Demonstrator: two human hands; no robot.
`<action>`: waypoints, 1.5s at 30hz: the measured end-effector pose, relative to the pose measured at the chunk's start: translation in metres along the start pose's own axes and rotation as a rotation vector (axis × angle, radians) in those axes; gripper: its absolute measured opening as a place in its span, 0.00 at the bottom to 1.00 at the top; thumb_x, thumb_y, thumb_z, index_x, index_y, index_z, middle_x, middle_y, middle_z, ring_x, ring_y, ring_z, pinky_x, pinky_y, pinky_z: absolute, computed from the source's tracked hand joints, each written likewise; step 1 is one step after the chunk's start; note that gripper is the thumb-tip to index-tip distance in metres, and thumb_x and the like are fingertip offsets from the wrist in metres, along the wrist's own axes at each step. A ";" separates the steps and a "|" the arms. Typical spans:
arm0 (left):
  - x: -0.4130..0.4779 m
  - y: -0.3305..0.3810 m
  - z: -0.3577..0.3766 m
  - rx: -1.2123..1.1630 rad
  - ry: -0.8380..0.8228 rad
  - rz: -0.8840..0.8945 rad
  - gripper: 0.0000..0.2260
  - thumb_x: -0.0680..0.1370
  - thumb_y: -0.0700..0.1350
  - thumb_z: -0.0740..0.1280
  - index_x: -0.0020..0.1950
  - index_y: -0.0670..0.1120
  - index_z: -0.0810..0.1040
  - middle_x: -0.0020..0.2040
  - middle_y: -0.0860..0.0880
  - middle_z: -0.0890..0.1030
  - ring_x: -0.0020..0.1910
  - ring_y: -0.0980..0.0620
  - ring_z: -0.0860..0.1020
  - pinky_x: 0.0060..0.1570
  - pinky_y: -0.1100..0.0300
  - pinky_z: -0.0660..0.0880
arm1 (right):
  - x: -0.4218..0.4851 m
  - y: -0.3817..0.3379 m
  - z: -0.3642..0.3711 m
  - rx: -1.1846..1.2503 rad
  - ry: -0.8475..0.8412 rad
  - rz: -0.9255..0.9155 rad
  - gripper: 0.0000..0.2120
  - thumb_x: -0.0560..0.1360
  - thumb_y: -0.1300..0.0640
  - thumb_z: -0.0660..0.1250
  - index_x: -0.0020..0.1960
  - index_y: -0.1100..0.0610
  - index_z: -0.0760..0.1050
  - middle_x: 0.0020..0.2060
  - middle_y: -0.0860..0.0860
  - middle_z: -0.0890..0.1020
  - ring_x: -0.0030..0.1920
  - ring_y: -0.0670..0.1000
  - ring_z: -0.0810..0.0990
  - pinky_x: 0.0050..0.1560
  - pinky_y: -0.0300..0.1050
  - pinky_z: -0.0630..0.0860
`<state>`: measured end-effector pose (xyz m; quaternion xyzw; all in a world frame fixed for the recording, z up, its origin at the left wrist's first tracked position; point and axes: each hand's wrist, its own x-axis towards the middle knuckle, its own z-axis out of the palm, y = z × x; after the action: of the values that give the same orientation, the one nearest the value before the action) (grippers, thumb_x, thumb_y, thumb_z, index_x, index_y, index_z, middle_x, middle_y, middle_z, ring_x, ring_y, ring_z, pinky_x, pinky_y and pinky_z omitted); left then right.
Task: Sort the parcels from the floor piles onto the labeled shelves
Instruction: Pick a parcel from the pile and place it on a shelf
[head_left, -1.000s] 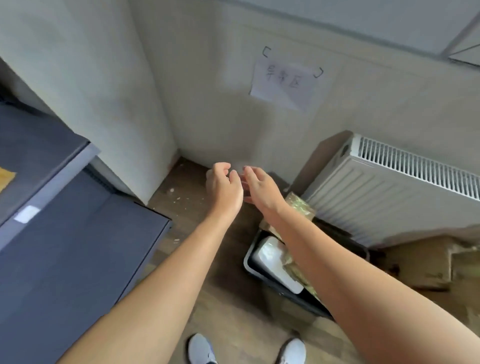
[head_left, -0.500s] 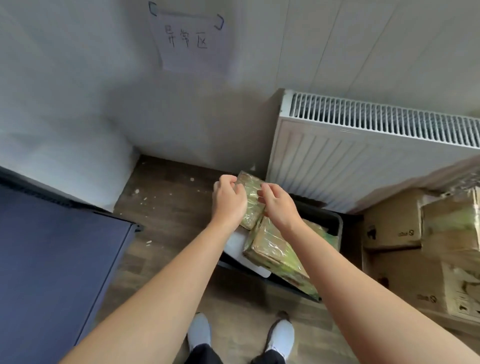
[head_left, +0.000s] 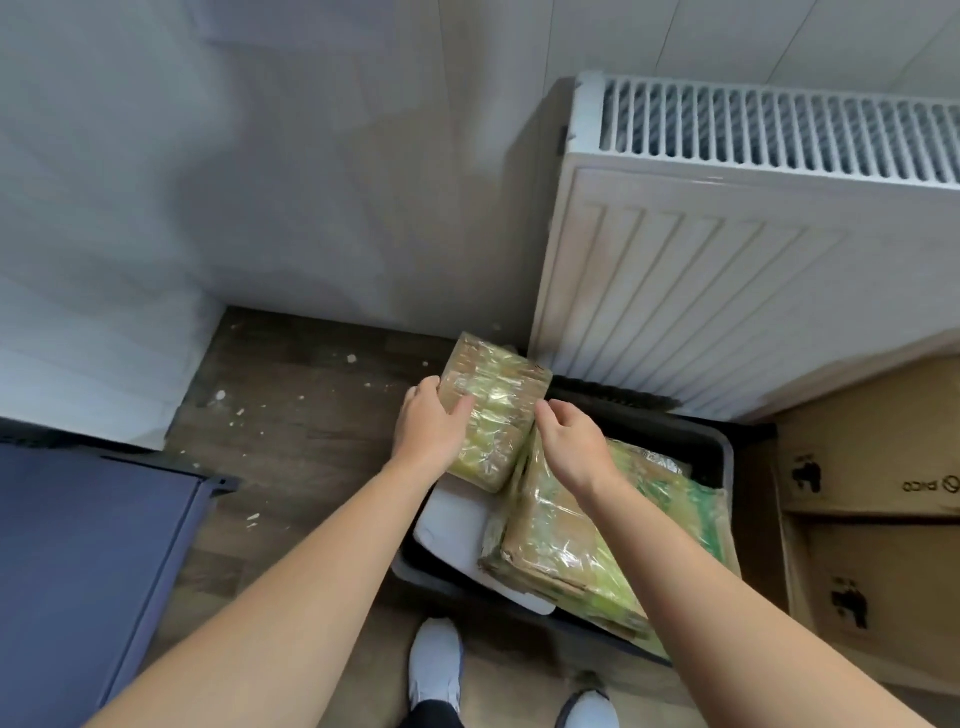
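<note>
From the head camera I look down into a corner of the floor (head_left: 291, 415), where a dark bin (head_left: 723, 452) sits just in front of the radiator (head_left: 727, 270).

The left hand (head_left: 428, 434) grips a small parcel (head_left: 493, 410) wrapped in shiny tape. Its thumb lies across the top face and its fingers curl round the left edge. The parcel is tilted, its far end raised over the bin's back left corner and its near end low over a white packet (head_left: 452, 519). That looks to me like a lift out of the pile.

The right hand (head_left: 571, 449) meets the parcel's right edge, but I see only the back of it, so I cannot tell whether it pinches the wrap or merely steadies it. I judge that two hands are used because the slick tape could slip.

A big parcel (head_left: 561, 540) fills the right half of the bin and leans on its near rim. Cardboard boxes (head_left: 872, 467) stand to the right of the bin, and a blue shelf (head_left: 93, 561) waits at the left — I take it as the likely drop-off, though no label shows from here.
</note>
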<state>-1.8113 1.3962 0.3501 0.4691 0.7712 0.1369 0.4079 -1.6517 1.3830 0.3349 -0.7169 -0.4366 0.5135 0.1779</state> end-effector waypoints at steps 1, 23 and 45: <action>0.009 -0.005 0.002 0.012 -0.020 -0.009 0.29 0.81 0.54 0.63 0.78 0.45 0.59 0.76 0.46 0.65 0.72 0.45 0.66 0.66 0.52 0.67 | 0.009 0.003 0.005 -0.005 0.007 0.016 0.27 0.83 0.44 0.54 0.76 0.59 0.63 0.73 0.54 0.69 0.73 0.55 0.67 0.73 0.51 0.63; 0.026 -0.013 -0.050 -0.150 0.104 -0.085 0.06 0.83 0.43 0.59 0.51 0.49 0.76 0.48 0.51 0.80 0.49 0.48 0.78 0.53 0.48 0.78 | 0.020 -0.066 0.011 0.135 0.089 -0.053 0.19 0.81 0.51 0.61 0.68 0.58 0.72 0.50 0.47 0.80 0.46 0.45 0.79 0.47 0.41 0.76; -0.028 0.057 -0.075 -0.459 -0.138 -0.135 0.18 0.84 0.45 0.57 0.75 0.53 0.68 0.68 0.49 0.76 0.64 0.49 0.75 0.61 0.55 0.72 | -0.031 -0.093 -0.092 0.211 0.152 0.091 0.29 0.66 0.37 0.76 0.58 0.56 0.77 0.48 0.51 0.84 0.48 0.54 0.83 0.55 0.54 0.80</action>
<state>-1.8273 1.4150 0.4452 0.3199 0.7197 0.2485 0.5639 -1.6139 1.4267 0.4559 -0.7501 -0.3326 0.5083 0.2614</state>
